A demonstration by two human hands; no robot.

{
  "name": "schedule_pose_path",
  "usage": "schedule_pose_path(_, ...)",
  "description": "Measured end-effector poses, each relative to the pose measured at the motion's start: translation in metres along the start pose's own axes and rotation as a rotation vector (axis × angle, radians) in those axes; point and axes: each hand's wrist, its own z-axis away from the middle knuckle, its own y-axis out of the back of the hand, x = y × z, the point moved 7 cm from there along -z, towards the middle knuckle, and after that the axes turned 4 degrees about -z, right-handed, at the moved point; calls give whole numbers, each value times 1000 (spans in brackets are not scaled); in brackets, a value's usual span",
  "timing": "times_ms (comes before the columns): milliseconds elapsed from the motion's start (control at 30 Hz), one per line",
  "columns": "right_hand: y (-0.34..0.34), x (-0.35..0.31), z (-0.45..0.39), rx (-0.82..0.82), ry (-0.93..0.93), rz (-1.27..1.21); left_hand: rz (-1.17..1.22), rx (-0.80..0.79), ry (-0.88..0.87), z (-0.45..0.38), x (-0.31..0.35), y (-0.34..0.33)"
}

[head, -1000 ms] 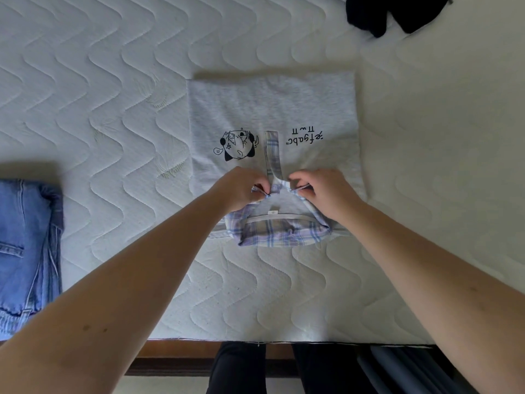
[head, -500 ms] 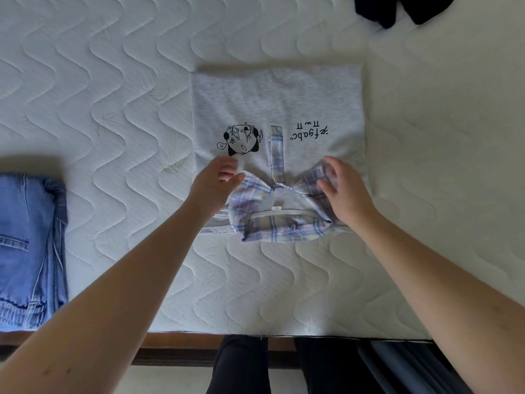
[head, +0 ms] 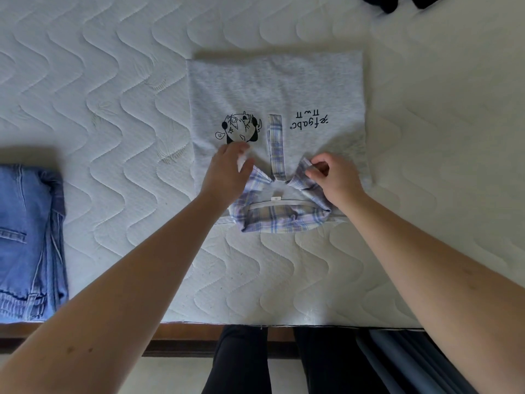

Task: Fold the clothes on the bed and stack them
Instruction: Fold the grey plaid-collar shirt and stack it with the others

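the grey shirt [head: 277, 89] lies folded into a neat rectangle in the middle of the white quilted mattress [head: 113, 109], its front panel up. it is a pale heather grey with a black cartoon print [head: 241, 127] on the left and a line of black lettering [head: 308, 123] on the right, both upside down from this view. its plaid collar [head: 279, 216], in lilac, blue and white checks, sits at the near edge of the fold, and a narrow plaid placket strip [head: 275, 146] runs away from it up the middle of the grey panel. a small white tag shows just inside the neckline.

the left hand [head: 227, 172] hovers at the left collar point with its fingers loosely extended; the fingertips are motion-blurred, so whether they touch the cloth cannot be told. the right hand [head: 332, 177] has its fingers curled and pinches the right collar point, lifting that tip slightly off the grey fabric.

folded blue jeans [head: 28, 240] lie well apart at the left edge of the mattress, cut off by the frame. a dark garment [head: 383, 2] at the top right edge is mostly out of view, too little showing to say what it is. the sleeves of the shirt are tucked under and hidden.
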Motion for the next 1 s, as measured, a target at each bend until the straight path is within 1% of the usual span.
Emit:
schedule_pose_path(67,4,3,-1,-43,-40,13,-97,47,-168,4,18,0)
schedule_pose_path(100,6,4,-1,-75,-50,53,-99,18,-240,5,27,-5)
schedule_pose_path(133,9,6,1,-117,-62,102,-80,-50,-275,7,35,-13)
schedule_pose_path(200,13,12,6,-209,-106,151,-45,-232,-251,10,47,-36)
schedule_pose_path(233,14,16,9,-239,-133,134,-44,-303,-226,9,51,-47)
schedule_pose_path(300,16,23,15,-257,-178,72,-74,-370,-191,6,58,-62)
schedule_pose_path(367,20,28,20,-202,-204,14,-119,-381,-172,1,65,-69)
schedule_pose_path(433,30,28,26,-52,-175,19,-102,-374,-112,-4,66,-71)
schedule_pose_path(500,40,21,39,104,-111,125,-44,-369,-37,-9,65,-71)
schedule_pose_path(533,38,18,48,121,-96,188,-16,-369,-20,-11,67,-69)
schedule_pose_path(633,14,16,72,33,-118,373,114,-358,51,-17,68,-63)
schedule_pose_path(700,5,19,79,45,-162,438,197,-328,152,-21,62,-59)
schedule_pose_path(767,0,20,81,57,-177,429,177,-288,219,-24,58,-54)
schedule_pose_path(867,-3,21,82,62,-191,392,-1,-181,152,-24,65,-43)
schedule_pose_path(933,1,23,84,102,-244,358,23,-96,111,-20,69,-36)
schedule_pose_path(1000,2,29,86,84,-321,329,55,-17,102,-10,66,-26)
